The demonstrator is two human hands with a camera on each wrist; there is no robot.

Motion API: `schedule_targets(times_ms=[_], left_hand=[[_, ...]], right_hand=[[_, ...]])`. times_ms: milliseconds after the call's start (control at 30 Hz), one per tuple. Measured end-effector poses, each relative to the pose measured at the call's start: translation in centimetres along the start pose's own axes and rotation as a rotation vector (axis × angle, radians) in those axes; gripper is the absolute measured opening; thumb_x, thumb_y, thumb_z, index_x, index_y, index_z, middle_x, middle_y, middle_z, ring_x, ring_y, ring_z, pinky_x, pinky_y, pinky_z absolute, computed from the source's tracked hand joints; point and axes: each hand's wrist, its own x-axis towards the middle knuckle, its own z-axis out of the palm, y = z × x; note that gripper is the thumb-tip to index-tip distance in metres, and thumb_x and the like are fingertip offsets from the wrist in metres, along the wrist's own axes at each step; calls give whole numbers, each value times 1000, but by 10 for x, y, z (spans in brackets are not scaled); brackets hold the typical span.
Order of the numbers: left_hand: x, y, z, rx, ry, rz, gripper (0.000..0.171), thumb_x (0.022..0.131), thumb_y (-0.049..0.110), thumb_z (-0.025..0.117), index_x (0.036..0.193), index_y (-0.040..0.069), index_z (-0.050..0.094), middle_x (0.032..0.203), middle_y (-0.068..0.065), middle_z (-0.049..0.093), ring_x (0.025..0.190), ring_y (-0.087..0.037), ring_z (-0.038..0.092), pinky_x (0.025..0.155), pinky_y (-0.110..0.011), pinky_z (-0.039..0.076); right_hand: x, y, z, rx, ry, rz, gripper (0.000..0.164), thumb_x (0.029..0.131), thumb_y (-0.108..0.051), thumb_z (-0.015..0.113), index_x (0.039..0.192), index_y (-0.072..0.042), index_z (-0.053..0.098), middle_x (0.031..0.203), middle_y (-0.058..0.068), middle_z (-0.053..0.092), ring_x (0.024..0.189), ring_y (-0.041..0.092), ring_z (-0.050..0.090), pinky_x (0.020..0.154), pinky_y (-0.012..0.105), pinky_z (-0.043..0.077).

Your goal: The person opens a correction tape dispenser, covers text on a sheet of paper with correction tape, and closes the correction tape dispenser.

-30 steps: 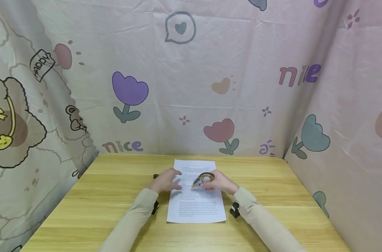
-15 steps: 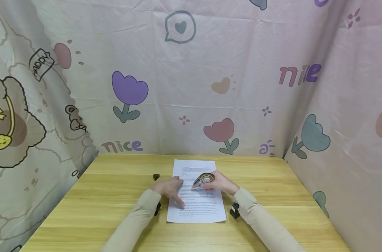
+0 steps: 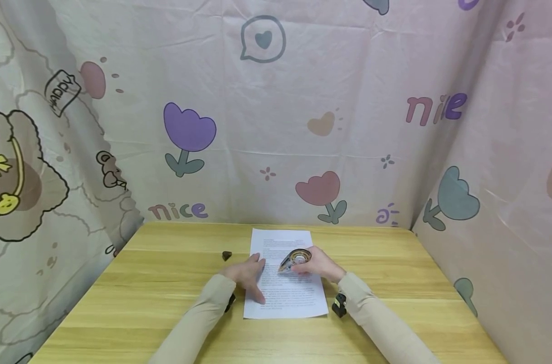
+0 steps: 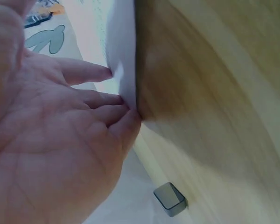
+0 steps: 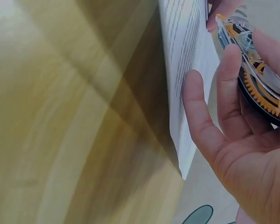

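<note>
A printed sheet of paper lies on the wooden table in front of me. My left hand rests on its left edge with fingers and thumb spread; in the left wrist view the fingertips of the left hand touch the paper's edge. My right hand holds a correction tape over the middle of the sheet, its tip pointing down-left at the text. Through the clear case of the correction tape, orange gears show in the right wrist view. Whether the tip touches the paper cannot be told.
A small dark, angular piece lies on the table beyond my left hand; the left wrist view shows the dark-edged piece with a tan face. A patterned curtain hangs behind the table and at both sides.
My left hand has slid down the paper's left side towards me, the thumb spreading lower, and the dark piece has come into full sight. The right hand and correction tape stay almost still.
</note>
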Motion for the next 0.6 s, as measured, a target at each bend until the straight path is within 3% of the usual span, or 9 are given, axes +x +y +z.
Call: schedule_targets(times_ms=[267,600], left_hand=[[3,0,0,51,1,-3,132,44,61,80,142,-1,18,147,-23,7,136,-33,7,108,-43,16],[5,0,-2,70,-25,-7,132,45,60,80,143,1,16,148,-22,4,136,-32,4,109,-42,13]], right_hand=[[-2,-3,6,51,-13,-20,30,68,-15,79,93,-6,67,82,5,68,70,22,65,64,36,55],[2,-7,14,-212,-19,-168,22,66,-23,81,84,-18,70,75,-9,67,66,9,63,64,24,52]])
